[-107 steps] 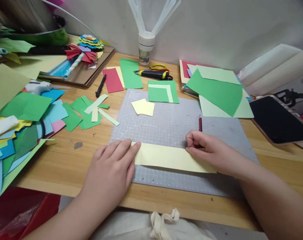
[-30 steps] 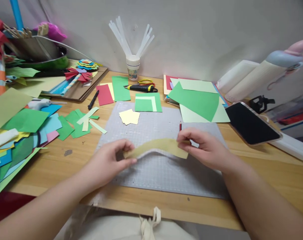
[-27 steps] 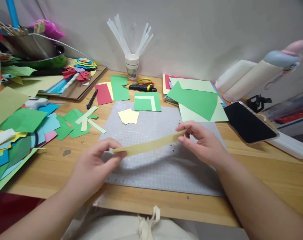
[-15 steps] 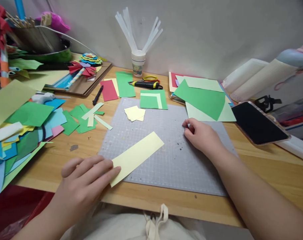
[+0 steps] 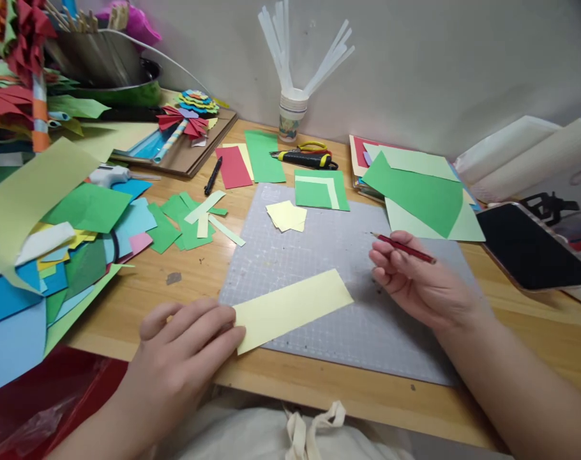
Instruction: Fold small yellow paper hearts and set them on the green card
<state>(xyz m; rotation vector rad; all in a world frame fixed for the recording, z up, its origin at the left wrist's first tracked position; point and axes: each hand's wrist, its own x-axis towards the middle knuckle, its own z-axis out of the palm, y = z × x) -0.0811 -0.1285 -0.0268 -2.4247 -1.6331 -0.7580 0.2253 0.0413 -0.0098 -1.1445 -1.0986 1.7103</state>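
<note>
My left hand (image 5: 188,354) grips the left end of a pale yellow paper strip (image 5: 295,308), thumb and fingers closed at its edge. The strip lies slanted over the front of a grey cutting mat (image 5: 314,249). In my right hand (image 5: 422,281), raised over the mat's right side, a short dark red pencil (image 5: 408,248) is held between thumb and fingers, its tip pointing left. Small pale yellow paper pieces (image 5: 286,216) rest further back on the mat. Behind them is a green paper (image 5: 314,193) with a light green L-shaped piece on it.
Green paper scraps (image 5: 188,223) lie left of the mat, beside a heap of coloured paper (image 5: 84,217). At the back are a black pen (image 5: 213,176), a utility knife (image 5: 307,159) and a paper cup (image 5: 292,118) of white sticks. A phone (image 5: 534,246) leans at right.
My right hand has turned palm-up, and the pencil now shows in it. The yellow strip has swung to a flatter slant, still in my left hand. The whole view has shifted left.
</note>
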